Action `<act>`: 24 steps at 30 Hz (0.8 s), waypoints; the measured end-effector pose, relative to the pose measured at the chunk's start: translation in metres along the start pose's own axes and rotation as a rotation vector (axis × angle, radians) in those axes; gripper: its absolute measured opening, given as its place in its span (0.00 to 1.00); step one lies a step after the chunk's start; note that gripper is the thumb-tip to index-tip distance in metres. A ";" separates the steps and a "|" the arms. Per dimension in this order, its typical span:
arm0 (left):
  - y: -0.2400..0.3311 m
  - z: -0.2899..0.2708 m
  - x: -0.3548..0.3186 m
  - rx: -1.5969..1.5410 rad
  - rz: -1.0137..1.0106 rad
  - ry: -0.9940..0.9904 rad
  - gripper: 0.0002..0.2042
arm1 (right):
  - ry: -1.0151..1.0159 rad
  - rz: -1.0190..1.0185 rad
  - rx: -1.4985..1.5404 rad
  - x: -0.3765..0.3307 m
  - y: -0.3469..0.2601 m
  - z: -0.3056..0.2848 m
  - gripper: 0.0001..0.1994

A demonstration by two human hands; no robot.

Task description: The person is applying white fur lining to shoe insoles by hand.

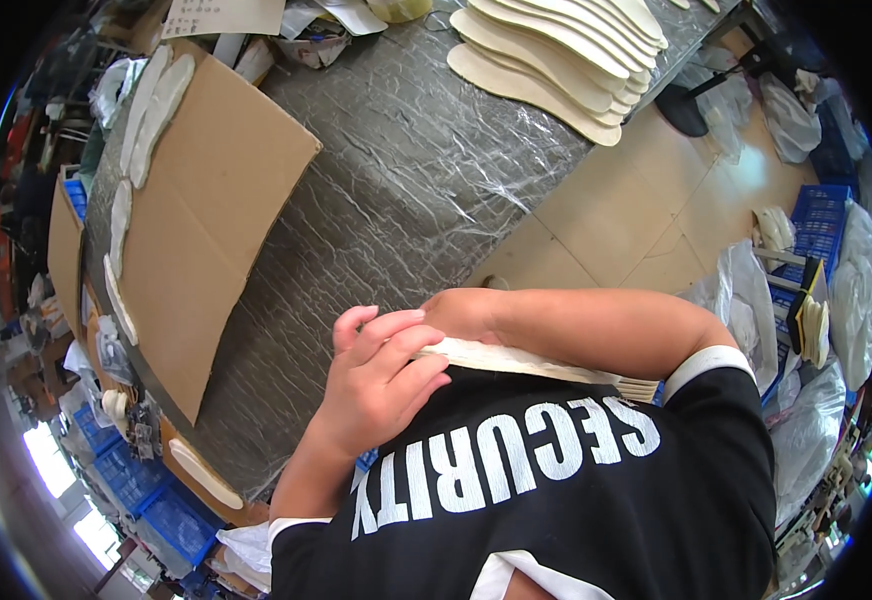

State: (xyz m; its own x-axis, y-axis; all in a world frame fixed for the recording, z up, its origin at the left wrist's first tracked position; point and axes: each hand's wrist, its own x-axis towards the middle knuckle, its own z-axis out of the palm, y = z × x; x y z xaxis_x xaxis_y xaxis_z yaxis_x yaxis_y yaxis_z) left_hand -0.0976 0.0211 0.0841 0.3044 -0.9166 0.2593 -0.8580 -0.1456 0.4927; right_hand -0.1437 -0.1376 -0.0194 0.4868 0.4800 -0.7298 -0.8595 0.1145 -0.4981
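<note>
A cream insole (pixel 516 358) is held close against my chest, seen nearly edge-on. My left hand (pixel 384 378) has its fingers bent over the insole's left end. Just behind those fingers is my right hand (pixel 459 314), at the same end of the insole; its fingers are mostly hidden. My right forearm runs along the insole's far side. Near my right elbow, the layered edges of several pale insoles (pixel 639 388) show. At the far side of the table lies a fanned stack of cream insoles (pixel 536 92).
A brown cardboard sheet (pixel 211 190) covers the left part of the dark, creased tabletop (pixel 376 170). Loose insoles (pixel 161 115) lie along its left edge. Blue crates (pixel 821 225) and clear plastic bags (pixel 811 430) stand to the right on the tiled floor (pixel 616 220).
</note>
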 end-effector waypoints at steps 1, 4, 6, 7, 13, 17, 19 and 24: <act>-0.005 0.007 -0.002 0.004 0.039 -0.022 0.10 | 0.008 0.024 -0.024 -0.003 -0.004 0.003 0.19; -0.012 0.016 -0.008 -0.030 0.053 -0.009 0.09 | 0.018 0.051 0.125 0.005 0.003 0.002 0.23; -0.022 0.025 -0.016 -0.088 0.006 0.042 0.09 | 0.020 0.056 0.299 0.007 0.012 -0.007 0.24; -0.027 0.030 -0.021 -0.103 -0.012 0.070 0.10 | -0.070 0.005 0.269 -0.003 0.009 -0.012 0.24; -0.031 0.051 -0.023 -0.154 -0.155 0.106 0.17 | -0.212 -0.053 0.267 -0.001 0.039 -0.034 0.20; -0.056 0.046 -0.032 -0.073 -0.123 0.049 0.18 | -0.120 -0.065 0.297 0.009 0.031 -0.030 0.22; -0.064 0.038 -0.035 0.021 -0.162 0.136 0.18 | -0.100 -0.143 0.337 0.009 0.024 -0.035 0.21; -0.080 0.046 -0.039 -0.665 -0.744 0.362 0.33 | 0.176 -0.522 0.689 0.015 0.002 -0.047 0.16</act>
State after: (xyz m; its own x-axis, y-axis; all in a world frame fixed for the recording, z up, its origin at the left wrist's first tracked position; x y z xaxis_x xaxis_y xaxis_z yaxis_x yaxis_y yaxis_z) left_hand -0.0595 0.0515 -0.0038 0.8589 -0.4988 -0.1163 -0.0393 -0.2906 0.9560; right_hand -0.1308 -0.1709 -0.0533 0.8117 0.0859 -0.5778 -0.3958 0.8083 -0.4359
